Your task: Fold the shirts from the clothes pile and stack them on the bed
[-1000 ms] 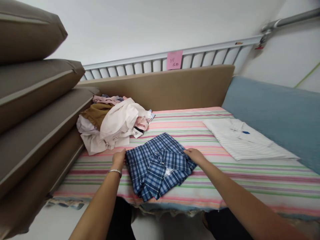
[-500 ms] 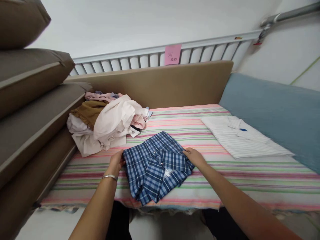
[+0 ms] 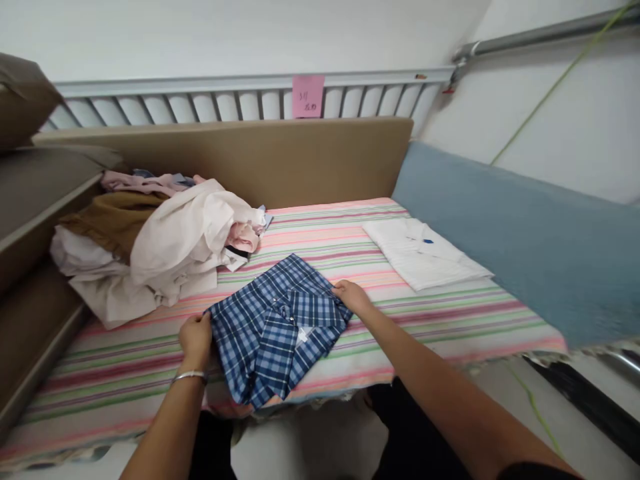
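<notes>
A folded blue plaid shirt (image 3: 273, 327) lies on the striped sheet (image 3: 400, 320) near the bed's front edge, its collar end hanging slightly over. My left hand (image 3: 196, 338), with a silver bracelet on the wrist, grips the shirt's left edge with curled fingers. On the opposite side my right hand (image 3: 353, 297) holds the right edge, fingers closed on the cloth.
A heap of unfolded clothes (image 3: 150, 243), white, pink and brown, sits at the back left. A folded white shirt (image 3: 425, 257) lies at the back right beside a blue cushion (image 3: 525, 233). Brown cushions (image 3: 30, 200) are stacked at the left. A brown backboard (image 3: 300, 157) and railing run behind.
The view has swung to the right, so everything sits further left in frame. Both hands stay on the plaid shirt's sides; the left hand sits slightly lower on its edge.
</notes>
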A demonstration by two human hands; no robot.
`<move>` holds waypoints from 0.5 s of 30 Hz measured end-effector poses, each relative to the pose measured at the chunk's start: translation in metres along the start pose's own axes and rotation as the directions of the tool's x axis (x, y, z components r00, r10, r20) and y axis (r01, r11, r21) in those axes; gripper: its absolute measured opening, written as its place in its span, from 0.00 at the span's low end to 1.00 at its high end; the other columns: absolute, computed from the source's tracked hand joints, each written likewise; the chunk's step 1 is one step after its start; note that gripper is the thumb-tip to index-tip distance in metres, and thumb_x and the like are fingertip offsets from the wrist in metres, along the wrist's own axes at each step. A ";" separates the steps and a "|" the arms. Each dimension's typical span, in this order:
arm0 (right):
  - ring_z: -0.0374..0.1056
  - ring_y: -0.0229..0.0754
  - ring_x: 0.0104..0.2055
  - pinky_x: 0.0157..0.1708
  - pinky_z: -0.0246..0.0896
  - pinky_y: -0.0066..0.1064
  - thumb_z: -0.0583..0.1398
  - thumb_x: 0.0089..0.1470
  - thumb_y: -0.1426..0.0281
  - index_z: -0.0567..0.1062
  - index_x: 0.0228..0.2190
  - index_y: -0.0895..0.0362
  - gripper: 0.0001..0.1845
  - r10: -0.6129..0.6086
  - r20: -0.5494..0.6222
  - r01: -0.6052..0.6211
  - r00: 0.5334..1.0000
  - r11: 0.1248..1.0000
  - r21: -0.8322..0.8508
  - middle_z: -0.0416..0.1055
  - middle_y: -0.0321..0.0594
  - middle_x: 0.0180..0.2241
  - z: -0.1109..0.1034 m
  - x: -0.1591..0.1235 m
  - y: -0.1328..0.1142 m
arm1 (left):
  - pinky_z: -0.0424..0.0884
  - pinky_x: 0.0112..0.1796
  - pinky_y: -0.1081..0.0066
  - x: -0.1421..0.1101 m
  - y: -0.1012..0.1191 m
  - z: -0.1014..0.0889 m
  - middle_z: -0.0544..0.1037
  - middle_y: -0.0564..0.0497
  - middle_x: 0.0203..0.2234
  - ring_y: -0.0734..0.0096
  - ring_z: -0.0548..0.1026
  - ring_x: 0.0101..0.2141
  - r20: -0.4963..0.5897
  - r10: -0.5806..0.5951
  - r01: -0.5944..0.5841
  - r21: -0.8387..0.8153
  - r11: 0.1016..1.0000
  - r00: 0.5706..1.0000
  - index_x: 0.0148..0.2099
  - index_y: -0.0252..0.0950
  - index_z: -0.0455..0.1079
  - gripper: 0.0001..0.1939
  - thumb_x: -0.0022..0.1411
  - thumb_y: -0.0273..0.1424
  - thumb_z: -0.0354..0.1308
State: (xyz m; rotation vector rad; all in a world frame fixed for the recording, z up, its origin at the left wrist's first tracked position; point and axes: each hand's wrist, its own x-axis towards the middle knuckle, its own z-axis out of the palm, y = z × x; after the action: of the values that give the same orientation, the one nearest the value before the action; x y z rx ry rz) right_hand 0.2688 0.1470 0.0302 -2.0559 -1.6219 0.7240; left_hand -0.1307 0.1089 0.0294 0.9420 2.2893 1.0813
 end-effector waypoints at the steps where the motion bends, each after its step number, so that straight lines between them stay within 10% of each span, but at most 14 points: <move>1: 0.68 0.38 0.33 0.32 0.56 0.26 0.59 0.49 0.66 0.76 0.30 0.56 0.08 0.000 -0.006 0.000 1.000 1.000 0.017 0.75 0.37 0.31 -0.001 0.001 0.000 | 0.66 0.37 0.56 -0.002 0.004 -0.004 0.74 0.42 0.24 0.51 0.72 0.35 -0.005 0.032 -0.032 0.046 0.998 0.999 0.29 0.33 0.69 0.10 0.48 0.36 0.56; 5: 0.69 0.39 0.36 0.36 0.61 0.28 0.58 0.51 0.65 0.76 0.33 0.55 0.09 -0.049 -0.050 0.055 0.998 0.992 0.114 0.76 0.38 0.33 -0.010 -0.002 -0.001 | 0.61 0.50 0.55 -0.039 0.025 -0.017 0.71 0.37 0.46 0.51 0.68 0.49 -0.047 0.364 -0.354 0.145 0.924 0.930 0.51 0.31 0.64 0.24 0.53 0.36 0.54; 8: 0.69 0.41 0.43 0.43 0.62 0.32 0.55 0.53 0.68 0.74 0.42 0.56 0.15 -0.120 -0.128 0.141 0.984 0.976 0.165 0.74 0.42 0.42 -0.018 -0.019 0.001 | 0.62 0.52 0.58 -0.101 0.032 -0.014 0.72 0.41 0.46 0.57 0.68 0.49 0.157 0.738 -0.754 0.128 0.644 0.656 0.51 0.34 0.64 0.20 0.58 0.38 0.49; 11: 0.63 0.43 0.51 0.53 0.56 0.37 0.56 0.49 0.74 0.72 0.46 0.56 0.20 -0.245 -0.207 0.279 0.947 0.948 0.156 0.69 0.43 0.49 -0.024 -0.048 0.005 | 0.61 0.53 0.56 -0.165 0.027 0.003 0.69 0.43 0.52 0.56 0.64 0.54 0.420 0.822 -0.919 0.101 0.380 0.386 0.55 0.37 0.62 0.23 0.58 0.38 0.52; 13: 0.60 0.44 0.54 0.56 0.52 0.40 0.56 0.47 0.77 0.72 0.45 0.55 0.22 -0.382 -0.272 0.423 0.883 0.899 0.111 0.68 0.43 0.50 -0.024 -0.071 0.010 | 0.58 0.55 0.50 -0.192 0.022 0.016 0.61 0.44 0.60 0.50 0.57 0.59 0.505 0.792 -0.939 0.165 0.301 0.343 0.61 0.40 0.56 0.32 0.54 0.36 0.57; 15: 0.60 0.44 0.53 0.56 0.53 0.41 0.55 0.48 0.78 0.73 0.44 0.55 0.20 -0.487 -0.330 0.534 0.809 0.843 0.066 0.68 0.43 0.49 -0.023 -0.092 0.015 | 0.56 0.55 0.46 -0.203 0.021 0.027 0.57 0.45 0.62 0.46 0.53 0.61 0.531 0.750 -0.919 0.225 0.324 0.394 0.63 0.42 0.53 0.35 0.53 0.31 0.57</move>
State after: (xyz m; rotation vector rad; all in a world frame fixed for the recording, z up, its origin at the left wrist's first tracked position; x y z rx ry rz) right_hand 0.2779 0.0538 0.0513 -1.4237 -1.7581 0.3096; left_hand 0.0313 -0.0164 0.0490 2.5548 1.6779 0.4959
